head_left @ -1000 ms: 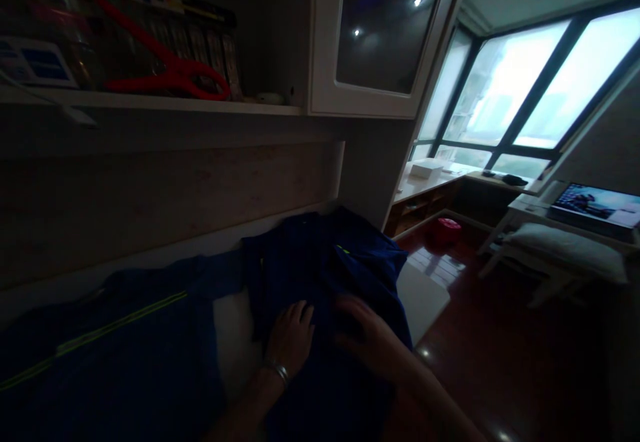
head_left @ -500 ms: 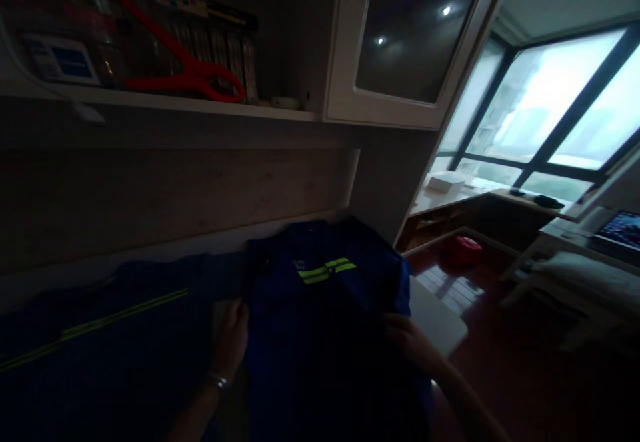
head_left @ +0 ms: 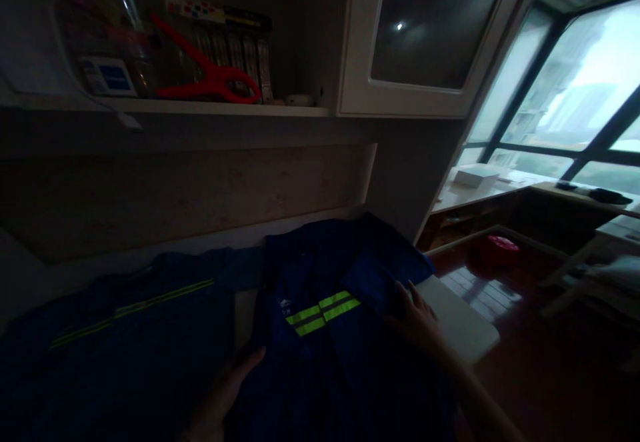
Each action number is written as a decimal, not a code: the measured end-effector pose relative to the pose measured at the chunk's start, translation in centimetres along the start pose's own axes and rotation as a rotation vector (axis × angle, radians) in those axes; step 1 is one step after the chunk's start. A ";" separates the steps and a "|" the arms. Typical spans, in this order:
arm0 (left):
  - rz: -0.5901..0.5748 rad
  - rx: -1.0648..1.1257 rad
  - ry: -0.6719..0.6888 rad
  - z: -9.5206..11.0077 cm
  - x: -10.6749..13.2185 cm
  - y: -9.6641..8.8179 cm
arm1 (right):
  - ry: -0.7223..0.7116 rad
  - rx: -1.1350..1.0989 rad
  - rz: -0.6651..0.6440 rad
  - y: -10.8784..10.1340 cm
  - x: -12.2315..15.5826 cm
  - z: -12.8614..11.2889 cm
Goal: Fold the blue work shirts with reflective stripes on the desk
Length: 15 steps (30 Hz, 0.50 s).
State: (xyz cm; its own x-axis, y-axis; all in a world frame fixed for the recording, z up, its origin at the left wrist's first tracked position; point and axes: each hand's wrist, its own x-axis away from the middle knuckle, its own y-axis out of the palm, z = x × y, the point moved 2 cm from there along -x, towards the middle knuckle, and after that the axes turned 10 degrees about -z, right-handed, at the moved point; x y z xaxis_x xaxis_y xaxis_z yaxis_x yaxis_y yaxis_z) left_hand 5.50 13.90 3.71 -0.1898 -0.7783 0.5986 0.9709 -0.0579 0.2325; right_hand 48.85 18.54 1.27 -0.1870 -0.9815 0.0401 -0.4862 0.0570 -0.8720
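A creased, dark-blue cloth garment with a broad yellow-green striped band (head_left: 345, 342) is lying on a pale, round-cornered tabletop (head_left: 467, 332). The left hand (head_left: 233, 385) is touching its left edge, grip too dark to tell; the right hand (head_left: 417, 315) is resting, fingers loosely spread, on its right side. A thin-striped dark-blue garment (head_left: 150, 335) is lying just beside. Overhead, a white shelf (head_left: 300, 111) is holding a red, scissor-shaped object (head_left: 215, 82).

Navy-blue jacket (head_left: 300, 369) with yellow-green and grey stripes (head_left: 340, 303).
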 end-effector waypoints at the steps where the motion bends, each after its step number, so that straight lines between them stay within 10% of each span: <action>1: -0.010 -0.031 0.005 -0.1 -0.2 0.2 | 0.020 0.065 -0.008 0.9 -1.2 -0.3; 8: -0.077 -0.009 0.023 0.0 2.1 3.5 | 0.007 0.036 -0.223 1.0 -4.2 -1.4; 12: -0.255 0.042 0.077 -2.1 5.0 4.6 | 0.016 -0.345 -0.184 -2.0 -1.2 -1.4; 15: -0.175 -0.064 0.149 -4.9 6.7 2.9 | 0.088 -0.608 -0.228 -4.2 2.6 -0.3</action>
State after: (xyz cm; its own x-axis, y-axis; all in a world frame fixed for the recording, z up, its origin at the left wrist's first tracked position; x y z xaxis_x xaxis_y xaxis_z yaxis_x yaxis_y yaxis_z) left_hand 7.78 5.47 4.61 -0.3366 -0.8364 0.4325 0.9334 -0.2357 0.2706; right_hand 50.09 15.79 5.19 -0.0784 -0.9642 0.2534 -0.9130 -0.0326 -0.4066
